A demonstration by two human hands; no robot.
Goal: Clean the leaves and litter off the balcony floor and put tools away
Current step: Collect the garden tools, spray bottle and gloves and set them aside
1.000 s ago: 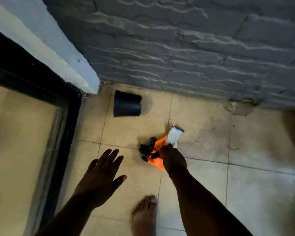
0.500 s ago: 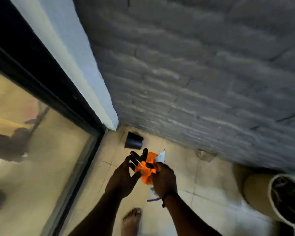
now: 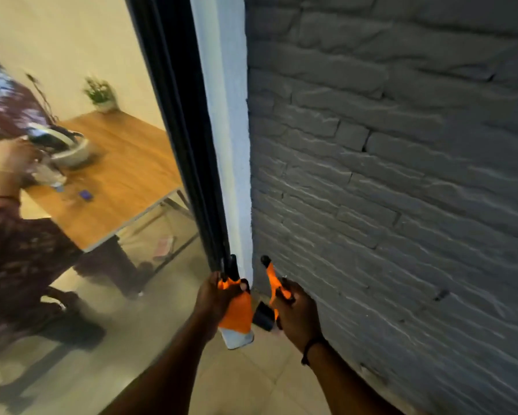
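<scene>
Single head view, worn high, tilted forward and down along grey brick wall (image 3: 401,175) on right; glass door (image 3: 72,295) and dark frame (image 3: 174,115) on left; white pillar edge (image 3: 225,145) at centre; floor (image 3: 251,378) low in frame; both forearms close at bottom edge; wide-angle bend at edges; no second view

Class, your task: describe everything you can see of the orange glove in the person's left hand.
The orange glove looks like coated fabric or rubber, bright orange with black fingertips and a pale whitish cuff. The left hand grips it near the fingers, so the black tips point up and the cuff hangs down. It is held in the air beside the white door jamb, above the tiled floor. The right hand holds a second orange and black piece, probably the matching glove.
</scene>
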